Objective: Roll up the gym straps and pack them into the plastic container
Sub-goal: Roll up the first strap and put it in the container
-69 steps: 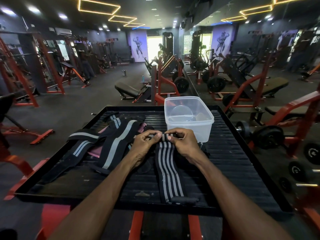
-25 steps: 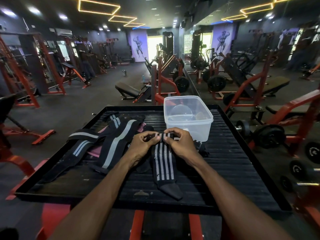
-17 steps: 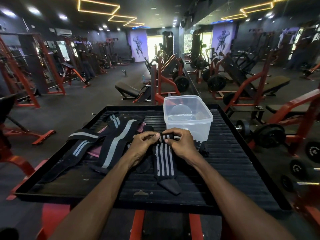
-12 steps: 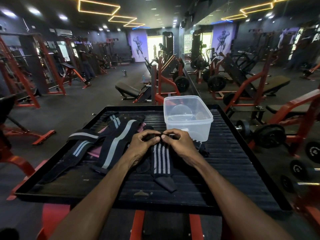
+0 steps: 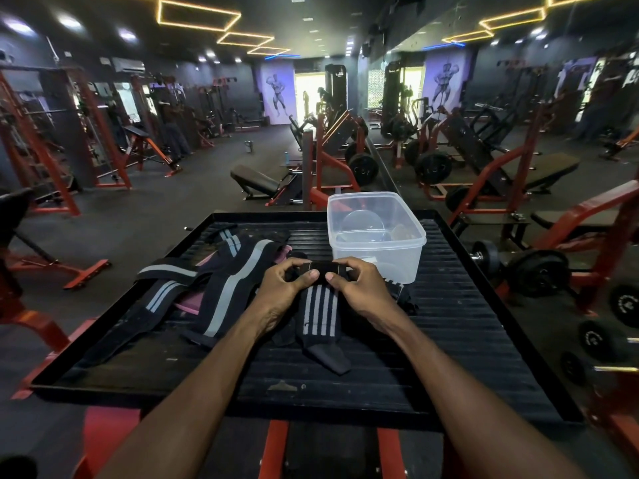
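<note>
Near the bench's front edge we see our two forearms reaching in, the near ends cut off by the frame. Toward the bench's middle, the striped strap lies with its dark tab end pointing at us, its far end wound into a small roll. Our left hand and right hand both pinch that roll between thumbs and curled fingers; the roll is largely hidden by them. Left of the hands, the loose straps overlap in a heap, a pink piece half buried beneath. Just beyond the right hand, toward the far edge, stands the plastic container, open-topped; what lies inside is hard to make out.
</note>
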The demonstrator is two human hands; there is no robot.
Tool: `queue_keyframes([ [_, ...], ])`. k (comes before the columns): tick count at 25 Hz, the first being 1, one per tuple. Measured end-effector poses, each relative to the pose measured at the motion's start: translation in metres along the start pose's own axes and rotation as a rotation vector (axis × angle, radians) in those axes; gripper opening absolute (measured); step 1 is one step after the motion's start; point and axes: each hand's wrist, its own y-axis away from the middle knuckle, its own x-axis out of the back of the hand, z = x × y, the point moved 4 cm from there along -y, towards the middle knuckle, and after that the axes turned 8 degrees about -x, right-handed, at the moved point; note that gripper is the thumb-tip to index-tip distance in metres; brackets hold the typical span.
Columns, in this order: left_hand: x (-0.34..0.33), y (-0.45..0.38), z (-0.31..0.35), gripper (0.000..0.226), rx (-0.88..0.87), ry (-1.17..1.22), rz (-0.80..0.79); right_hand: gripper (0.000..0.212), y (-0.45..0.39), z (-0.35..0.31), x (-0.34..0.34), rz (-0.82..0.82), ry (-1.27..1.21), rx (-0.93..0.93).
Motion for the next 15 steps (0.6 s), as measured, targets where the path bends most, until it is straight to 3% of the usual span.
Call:
queue_keyframes([
  [4, -0.005, 0.0, -0.004, 0.034, 0.114, 0.187, -0.032, 0.03, 0.002, -0.006, 0.002, 0.021, -0.016, 0.081],
  [7, -0.004, 0.0, -0.002, 0.025, 0.048, 0.063, -0.046, 0.033, 0.003, -0.007, 0.003, 0.003, -0.048, 0.085],
  [9, -0.003, 0.001, 0.002, 0.017, -0.009, 0.027, -0.03, 0.024, 0.002, -0.005, 0.003, -0.02, -0.119, 0.038],
  [11, -0.004, 0.002, 0.006, 0.025, -0.028, 0.017, -0.042, 0.011, 0.001, -0.003, 0.002, -0.024, -0.133, 0.002],
  [15, -0.008, 0.002, -0.001, 0.032, 0.092, 0.229, -0.076, 0.02, 0.002, -0.006, 0.003, 0.002, -0.055, 0.058],
])
